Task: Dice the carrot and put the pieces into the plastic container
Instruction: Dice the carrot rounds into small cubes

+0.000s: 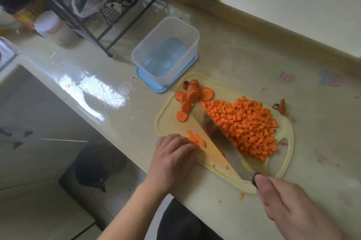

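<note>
So that the blade can pass close, carrot strips (196, 139) are pinned by the left hand (173, 156) with curled fingers at the cutting board's (172, 124) near-left edge. The knife (220, 136) is gripped by the right hand (289, 206). Diced carrot (248, 128) is heaped aside; the plastic container (166, 50) waits beyond the board's far corner.

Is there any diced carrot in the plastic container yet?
No, the plastic container holds no carrot; the diced pieces lie piled on the cutting board.

Diced pile (248, 130) right on board (168, 122), knife (220, 138) left of it; container (166, 50) behind board.
</note>
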A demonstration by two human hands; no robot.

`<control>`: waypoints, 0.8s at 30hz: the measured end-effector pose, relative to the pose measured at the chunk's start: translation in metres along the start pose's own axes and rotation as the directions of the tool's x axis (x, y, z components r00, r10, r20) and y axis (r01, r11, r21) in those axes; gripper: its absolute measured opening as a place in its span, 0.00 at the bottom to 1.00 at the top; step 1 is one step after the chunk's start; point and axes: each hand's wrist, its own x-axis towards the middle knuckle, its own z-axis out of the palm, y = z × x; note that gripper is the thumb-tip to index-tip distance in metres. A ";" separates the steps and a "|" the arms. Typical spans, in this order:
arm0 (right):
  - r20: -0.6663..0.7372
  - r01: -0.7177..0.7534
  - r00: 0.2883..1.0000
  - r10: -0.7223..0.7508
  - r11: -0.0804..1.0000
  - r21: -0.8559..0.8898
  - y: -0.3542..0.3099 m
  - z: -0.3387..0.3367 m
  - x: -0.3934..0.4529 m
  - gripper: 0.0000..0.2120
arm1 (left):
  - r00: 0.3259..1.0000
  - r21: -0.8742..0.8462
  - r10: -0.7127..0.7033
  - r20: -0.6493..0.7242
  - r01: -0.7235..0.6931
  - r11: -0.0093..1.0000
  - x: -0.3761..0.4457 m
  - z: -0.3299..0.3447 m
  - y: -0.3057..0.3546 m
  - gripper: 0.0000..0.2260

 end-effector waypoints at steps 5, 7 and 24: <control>-0.015 0.004 1.000 -0.005 0.998 -0.061 0.013 -0.010 0.003 0.37 | 0.984 -0.041 0.015 0.176 -0.008 0.999 0.026 -0.013 -0.012 0.14; -0.016 -0.025 1.000 0.024 0.998 -0.057 0.016 -0.010 0.002 0.39 | 0.959 -0.071 0.076 0.271 -0.059 0.996 0.034 -0.016 -0.016 0.14; -0.011 -0.144 0.990 0.143 0.989 -0.046 0.016 -0.015 -0.003 0.46 | 0.861 0.015 0.226 0.456 -0.261 0.965 0.076 -0.021 -0.012 0.14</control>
